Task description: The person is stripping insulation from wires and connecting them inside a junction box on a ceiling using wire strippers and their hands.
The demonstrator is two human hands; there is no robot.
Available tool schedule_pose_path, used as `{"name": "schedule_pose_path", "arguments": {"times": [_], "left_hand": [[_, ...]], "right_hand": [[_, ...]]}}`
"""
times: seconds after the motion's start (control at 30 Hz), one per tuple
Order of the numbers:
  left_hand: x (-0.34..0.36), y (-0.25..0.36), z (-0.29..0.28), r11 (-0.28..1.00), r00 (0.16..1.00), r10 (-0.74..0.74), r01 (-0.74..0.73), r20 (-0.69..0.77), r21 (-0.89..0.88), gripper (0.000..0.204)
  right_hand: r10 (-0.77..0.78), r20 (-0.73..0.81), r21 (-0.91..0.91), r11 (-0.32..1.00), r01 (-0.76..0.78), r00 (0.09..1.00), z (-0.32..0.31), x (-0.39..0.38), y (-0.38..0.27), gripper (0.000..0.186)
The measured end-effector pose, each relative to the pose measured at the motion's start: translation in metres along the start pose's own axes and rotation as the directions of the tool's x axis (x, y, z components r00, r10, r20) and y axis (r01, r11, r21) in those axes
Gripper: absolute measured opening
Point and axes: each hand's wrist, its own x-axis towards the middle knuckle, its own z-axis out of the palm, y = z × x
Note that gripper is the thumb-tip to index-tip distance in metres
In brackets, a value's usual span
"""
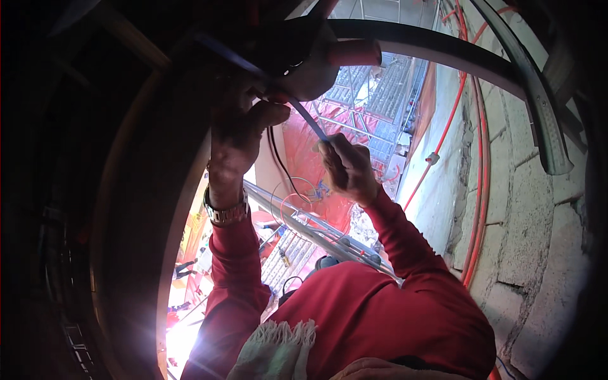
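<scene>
My right hand (347,168) is closed on the lower end of a thin, flat, bluish-grey strip (307,118). The strip slants up to the left, past my left hand, into deep shadow. My left hand (239,136), with a metal-band watch (226,212) at the wrist, is raised just below a dark rounded fitting (316,79). Its thumb points right, close to the strip; its other fingers curl into shadow, and what they grip is hidden. A reddish pipe stub (356,52) juts right from beside the fitting.
A long dark curved bar (437,49) crosses overhead, meeting a grey metal channel (538,101). Red conduits (479,190) run down the block wall (525,209) on the right. Far below are scaffold platforms (396,82), red sheeting (316,152) and metal rails (304,225). A dark wire (278,158) hangs near my left hand.
</scene>
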Motion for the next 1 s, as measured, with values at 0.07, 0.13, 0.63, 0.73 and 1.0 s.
{"name": "schedule_pose_path", "arguments": {"times": [0.07, 0.13, 0.63, 0.73, 1.0], "left_hand": [[-0.006, -0.009, -0.015, 0.987, 0.997, 0.035, -0.045, 0.069, 0.155, 0.035], [-0.003, -0.008, -0.017, 0.996, 0.999, -0.048, 0.046, 0.022, 0.073, 0.039], [0.001, -0.007, -0.011, 0.994, 0.993, 0.086, -0.090, 0.075, 0.053, 0.026], [0.003, -0.006, -0.009, 0.993, 0.992, 0.108, -0.105, 0.065, -0.048, 0.023], [-0.003, -0.004, -0.009, 1.000, 0.999, 0.004, -0.004, 0.046, -0.006, 0.026]], "right_hand": [[-0.046, -0.018, -0.088, 0.995, 0.044, 0.999, -0.002, 0.005, -0.007, 0.007], [0.050, -0.045, -0.030, 0.998, -0.051, 0.998, -0.001, 0.015, -0.002, 0.007], [-0.127, -0.001, -0.074, 0.989, 0.126, 0.992, -0.001, 0.016, 0.001, 0.017], [-0.108, 0.073, -0.060, 0.992, 0.113, 0.991, -0.010, -0.002, 0.002, 0.018], [-0.129, 0.010, -0.064, 0.989, 0.130, 0.992, -0.002, 0.027, -0.018, 0.011]]}}
